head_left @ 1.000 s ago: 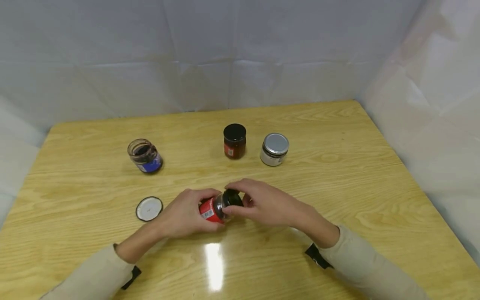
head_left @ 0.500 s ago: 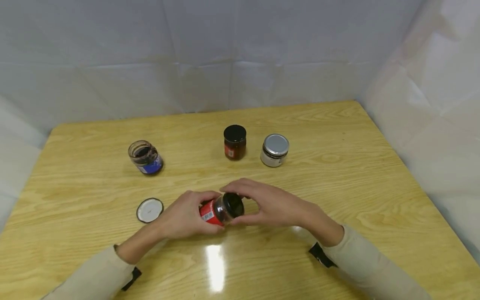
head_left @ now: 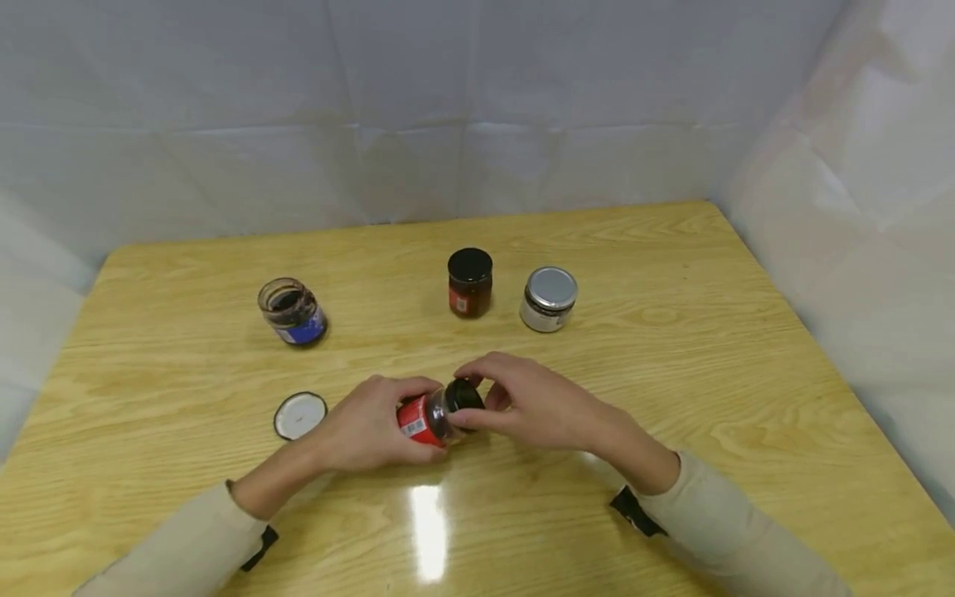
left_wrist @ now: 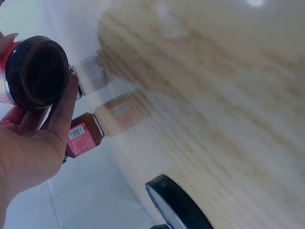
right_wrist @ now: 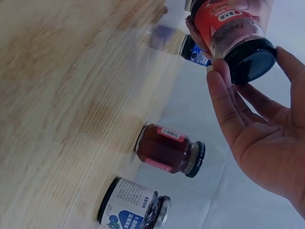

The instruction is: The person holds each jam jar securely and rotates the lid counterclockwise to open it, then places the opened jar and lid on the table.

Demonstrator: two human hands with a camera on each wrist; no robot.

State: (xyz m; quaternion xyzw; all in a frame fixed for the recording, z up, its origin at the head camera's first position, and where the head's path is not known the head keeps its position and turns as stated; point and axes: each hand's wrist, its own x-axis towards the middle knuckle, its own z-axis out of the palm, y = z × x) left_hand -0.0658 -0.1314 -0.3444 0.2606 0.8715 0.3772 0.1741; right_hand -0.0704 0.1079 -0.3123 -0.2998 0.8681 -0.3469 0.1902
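My left hand [head_left: 366,427] wraps round a glass jar with a red label [head_left: 416,423], tilted so that its top faces right. In the left wrist view the dark base of this jar shows, with fingers curled about its side. My right hand [head_left: 545,406] pinches the jar's black lid [head_left: 464,400] between thumb and fingertips. From the right wrist, the black lid [right_wrist: 251,61] sits on the clear glass neck, thumb on one side of its rim and fingers on the other.
Beyond the hands stand a dark red jar with a black lid [head_left: 470,283] and a white-labelled jar with a silver lid [head_left: 549,300]. A lidless blue-labelled jar [head_left: 294,313] is at left. A loose lid [head_left: 300,415], pale inside up, lies beside my left wrist on the wooden table [head_left: 731,373].
Half a second ago my right fingers were spread wider round the lid, its top more visible. They have turned and come back to a pinch on it. The left hand keeps its hold.
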